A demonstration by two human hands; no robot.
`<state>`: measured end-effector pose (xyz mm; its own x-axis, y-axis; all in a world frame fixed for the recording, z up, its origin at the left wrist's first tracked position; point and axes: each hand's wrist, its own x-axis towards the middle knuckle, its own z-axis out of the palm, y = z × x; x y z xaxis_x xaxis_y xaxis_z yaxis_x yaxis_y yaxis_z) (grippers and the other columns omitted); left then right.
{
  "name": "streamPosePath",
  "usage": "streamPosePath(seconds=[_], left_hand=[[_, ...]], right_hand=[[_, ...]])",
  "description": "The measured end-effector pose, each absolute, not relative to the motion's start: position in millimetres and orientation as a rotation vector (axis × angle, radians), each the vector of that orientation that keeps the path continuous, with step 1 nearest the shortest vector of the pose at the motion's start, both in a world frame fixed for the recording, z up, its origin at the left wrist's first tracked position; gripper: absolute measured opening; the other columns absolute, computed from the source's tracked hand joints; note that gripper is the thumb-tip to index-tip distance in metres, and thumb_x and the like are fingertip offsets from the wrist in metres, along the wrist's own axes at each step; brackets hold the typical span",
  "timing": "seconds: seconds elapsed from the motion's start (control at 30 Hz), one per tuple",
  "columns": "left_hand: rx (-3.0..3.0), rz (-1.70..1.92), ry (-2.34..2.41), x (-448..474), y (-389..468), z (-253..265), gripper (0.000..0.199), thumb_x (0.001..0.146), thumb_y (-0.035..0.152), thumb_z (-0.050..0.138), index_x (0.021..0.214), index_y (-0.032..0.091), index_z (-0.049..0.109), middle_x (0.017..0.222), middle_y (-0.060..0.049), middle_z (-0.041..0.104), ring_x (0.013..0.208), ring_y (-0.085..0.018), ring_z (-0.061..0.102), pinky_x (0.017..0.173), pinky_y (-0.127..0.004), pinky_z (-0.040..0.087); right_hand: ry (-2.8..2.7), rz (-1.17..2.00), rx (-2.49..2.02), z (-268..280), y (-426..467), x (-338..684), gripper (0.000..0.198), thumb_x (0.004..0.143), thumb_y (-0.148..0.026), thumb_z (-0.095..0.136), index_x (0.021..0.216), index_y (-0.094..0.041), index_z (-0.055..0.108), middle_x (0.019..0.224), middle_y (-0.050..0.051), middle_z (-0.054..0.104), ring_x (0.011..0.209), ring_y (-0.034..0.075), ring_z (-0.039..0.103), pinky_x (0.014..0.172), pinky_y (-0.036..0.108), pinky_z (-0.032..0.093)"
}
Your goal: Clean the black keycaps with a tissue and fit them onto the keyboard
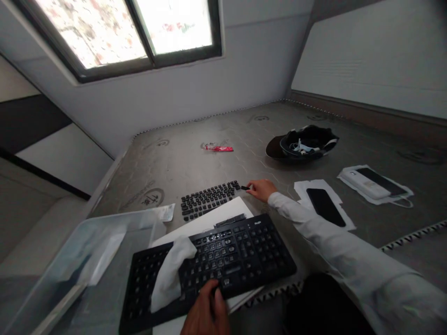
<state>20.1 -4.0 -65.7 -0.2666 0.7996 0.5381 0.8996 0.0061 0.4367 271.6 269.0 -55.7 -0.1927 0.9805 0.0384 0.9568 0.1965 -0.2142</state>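
A black keyboard (240,260) lies tilted across white sheets (240,207), with many of its keys off. A crumpled white tissue (171,274) rests on its left half. My left hand (206,309) is at the keyboard's front edge, thumb and forefinger pinched together; something dark shows between them, too small to name. Beyond the sheets, loose black keycaps (207,200) are laid out in rows on the mattress. At the right end of these rows my right hand (261,189) pinches a black keycap (245,188) close to the mattress surface.
At left stands a clear plastic bin (115,251). A red packet (218,148) lies farther back. To the right are a dark cap (300,145), a phone (325,206) on white paper, and a white power bank (370,183) with a cable. A wall with a window closes the far side.
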Motion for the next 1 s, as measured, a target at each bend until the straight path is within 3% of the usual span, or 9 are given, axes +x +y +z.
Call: streamPosePath(seconds=[0.13, 0.3, 0.37, 0.5, 0.7, 0.77, 0.87, 0.93, 1.0], left_hand=[[-1.923, -1.187, -2.191, 17.4, -8.6, -43.9, 0.021, 0.091, 0.033, 0.043, 0.092, 0.023, 0.062, 0.073, -0.001, 0.070, 0.060, -0.016, 0.065, 0.056, -0.024, 0.044], [-1.816, -1.547, -2.476, -1.2, -8.1, -14.4, 0.026, 0.091, 0.038, 0.045, 0.102, 0.020, 0.060, 0.070, 0.000, 0.067, 0.058, -0.015, 0.062, 0.056, -0.024, 0.045], [-1.742, -1.831, -2.487, -12.1, -6.1, -8.0, 0.033, 0.090, 0.041, 0.046, 0.113, 0.019, 0.055, 0.083, -0.004, 0.068, 0.061, -0.015, 0.063, 0.058, -0.024, 0.048], [-1.601, -2.329, -2.456, -33.4, -3.9, -9.8, 0.044, 0.089, 0.044, 0.049, 0.125, 0.018, 0.048, 0.113, -0.011, 0.061, 0.045, -0.006, 0.053, 0.043, -0.021, 0.046], [-1.538, -2.496, -2.376, -54.1, -9.7, -16.2, 0.041, 0.084, 0.048, 0.054, 0.106, 0.015, 0.059, 0.089, -0.007, 0.068, 0.047, -0.009, 0.056, 0.038, -0.018, 0.042], [-1.482, -2.492, -2.393, -58.1, -11.9, -14.8, 0.042, 0.083, 0.049, 0.055, 0.107, 0.014, 0.058, 0.085, -0.006, 0.068, 0.043, -0.008, 0.055, 0.038, -0.019, 0.042], [-1.313, -2.473, -2.363, -62.7, -12.1, -14.9, 0.039, 0.085, 0.046, 0.054, 0.107, 0.015, 0.057, 0.093, -0.009, 0.068, 0.044, -0.009, 0.057, 0.041, -0.020, 0.046], [-1.264, -2.428, -2.306, -65.0, -10.7, -17.7, 0.036, 0.086, 0.043, 0.053, 0.107, 0.015, 0.058, 0.102, -0.012, 0.066, 0.059, -0.013, 0.064, 0.051, -0.023, 0.051], [-1.295, -2.357, -2.263, -66.7, -9.7, -21.4, 0.033, 0.087, 0.040, 0.053, 0.108, 0.015, 0.060, 0.107, -0.013, 0.065, 0.076, -0.018, 0.067, 0.062, -0.027, 0.055]], right_hand=[[-2.240, 0.283, -1.682, -2.7, 236.6, 243.4, 0.026, 0.079, -0.045, 0.060, 0.095, -0.026, 0.068, 0.074, 0.000, 0.070, 0.067, 0.016, 0.061, 0.061, 0.025, 0.038], [-2.315, 0.682, -1.246, 44.8, 160.8, 158.2, 0.024, 0.076, -0.043, 0.065, 0.090, -0.024, 0.069, 0.066, -0.003, 0.066, 0.061, 0.012, 0.056, 0.059, 0.023, 0.037], [-2.305, 0.800, -1.171, 51.3, 130.0, 126.4, 0.025, 0.075, -0.043, 0.066, 0.089, -0.023, 0.069, 0.062, -0.003, 0.063, 0.057, 0.012, 0.054, 0.057, 0.023, 0.036], [-2.339, 0.872, -1.109, 49.0, 89.1, 87.1, 0.023, 0.072, -0.040, 0.069, 0.088, -0.024, 0.071, 0.060, -0.004, 0.062, 0.056, 0.012, 0.053, 0.056, 0.023, 0.035], [-2.352, 0.903, -1.104, 45.0, 69.9, 68.5, 0.024, 0.075, -0.041, 0.066, 0.092, -0.024, 0.070, 0.060, -0.003, 0.061, 0.055, 0.012, 0.053, 0.055, 0.023, 0.035], [-2.378, 0.851, -1.056, 45.5, 70.1, 64.8, 0.029, 0.075, -0.038, 0.068, 0.101, -0.025, 0.068, 0.067, -0.003, 0.063, 0.060, 0.013, 0.055, 0.060, 0.024, 0.039], [-2.329, 0.589, -1.057, 42.2, 73.8, 57.7, 0.044, 0.072, -0.035, 0.071, 0.114, -0.025, 0.062, 0.097, 0.004, 0.065, 0.089, 0.020, 0.057, 0.080, 0.032, 0.042], [-2.313, 0.443, -1.119, 36.1, 75.8, 51.9, 0.035, 0.072, -0.034, 0.071, 0.106, -0.025, 0.066, 0.110, 0.007, 0.061, 0.103, 0.024, 0.052, 0.089, 0.038, 0.038], [-2.294, 0.440, -1.174, 28.8, 74.8, 46.0, 0.018, 0.072, -0.034, 0.070, 0.087, -0.023, 0.070, 0.108, 0.008, 0.062, 0.104, 0.025, 0.052, 0.091, 0.041, 0.037]])
